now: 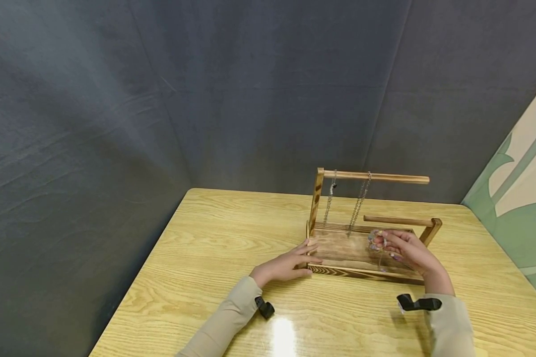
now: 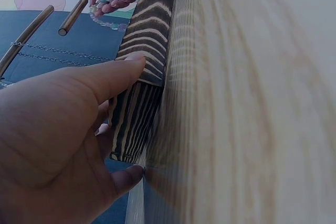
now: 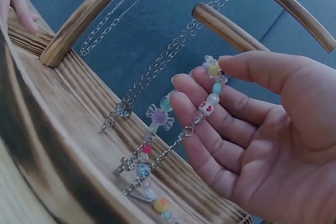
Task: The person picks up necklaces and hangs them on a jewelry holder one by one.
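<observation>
A wooden jewelry stand (image 1: 339,250) has a shallow tray base, a tall bar and a low bar. My left hand (image 1: 288,263) grips its near left corner, the thumb lying on the striped front wall (image 2: 144,35) in the left wrist view. Over the tray, my right hand (image 1: 411,250) pinches a beaded necklace (image 3: 206,108) between thumb and fingers. Pastel beads, a candy-shaped bead (image 3: 160,117) and a length of chain hang from it down toward the tray floor. Silver chain necklaces (image 1: 359,206) hang from the tall bar (image 1: 384,177), left of the right hand.
The low bar (image 1: 397,220) juts leftward from a short post at the stand's right end, just behind the right hand. Underneath is a yellow wood-grain table (image 1: 232,228). A dark cloth (image 1: 259,99) covers the wall behind, with a painted panel (image 1: 518,198) at right.
</observation>
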Action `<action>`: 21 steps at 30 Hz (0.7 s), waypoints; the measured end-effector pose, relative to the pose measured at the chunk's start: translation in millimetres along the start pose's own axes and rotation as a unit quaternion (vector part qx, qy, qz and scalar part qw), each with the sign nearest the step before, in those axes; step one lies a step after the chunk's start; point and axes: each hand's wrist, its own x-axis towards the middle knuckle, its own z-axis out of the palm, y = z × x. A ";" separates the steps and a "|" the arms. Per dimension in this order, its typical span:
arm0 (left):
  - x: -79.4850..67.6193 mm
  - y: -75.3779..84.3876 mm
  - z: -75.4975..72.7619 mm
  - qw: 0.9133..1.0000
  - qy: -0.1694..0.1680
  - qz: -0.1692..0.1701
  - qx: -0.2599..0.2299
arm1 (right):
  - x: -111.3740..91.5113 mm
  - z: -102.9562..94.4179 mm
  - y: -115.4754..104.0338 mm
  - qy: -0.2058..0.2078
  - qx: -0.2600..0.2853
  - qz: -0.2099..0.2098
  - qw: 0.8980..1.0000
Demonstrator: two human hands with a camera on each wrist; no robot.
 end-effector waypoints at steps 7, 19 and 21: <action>-0.1 -0.5 0.3 1.000 -0.001 0.001 -0.003 | -1.1 -2.6 1.0 -0.025 0.054 -0.038 0.998; 1.2 -1.3 1.9 1.000 0.004 0.000 0.000 | -1.9 -2.7 -3.4 -0.025 0.083 -0.087 0.992; 1.0 -0.6 1.3 1.000 0.004 0.001 0.000 | -1.6 -2.8 -3.3 -0.024 0.080 -0.089 0.993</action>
